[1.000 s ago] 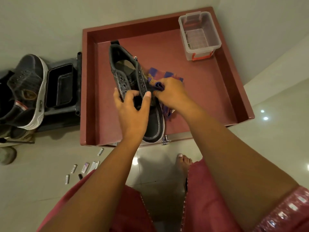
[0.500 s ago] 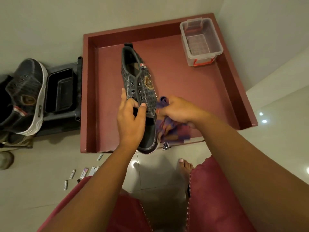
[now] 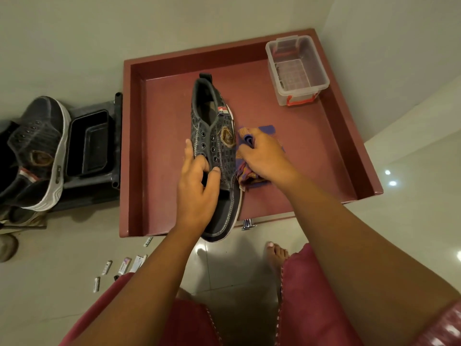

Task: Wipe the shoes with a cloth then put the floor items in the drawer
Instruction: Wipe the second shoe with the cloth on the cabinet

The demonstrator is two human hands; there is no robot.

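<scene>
Head view, looking down over both forearms. Left hand (image 3: 197,186) grips a dark lace-up shoe (image 3: 215,136) across its middle, thumb on the eyelet side and fingers wrapped around the far side. Shoe is held above the open red drawer (image 3: 324,151), heel pointing away from the person, toe toward them and overhanging the drawer's front edge. Right hand (image 3: 264,156) sits just right of the left, closed around a bunched purple and orange cloth (image 3: 245,141), which is pressed against the shoe's right flank beside the gold badge.

Beyond the right hand, in the drawer's far right corner, stands a clear plastic box (image 3: 296,68) with red clips, well apart from the shoe. Well left of the left hand, outside the drawer, a second dark shoe (image 3: 37,151) with a white sole leans tilted next to a black tray (image 3: 89,143). Below and left of the left hand, near the drawer's front corner, several small floor items (image 3: 107,267) lie scattered on the tile; what they are is too small to tell. One bare foot (image 3: 275,255) shows beneath the right forearm, flanked by pink garment (image 3: 311,295).
</scene>
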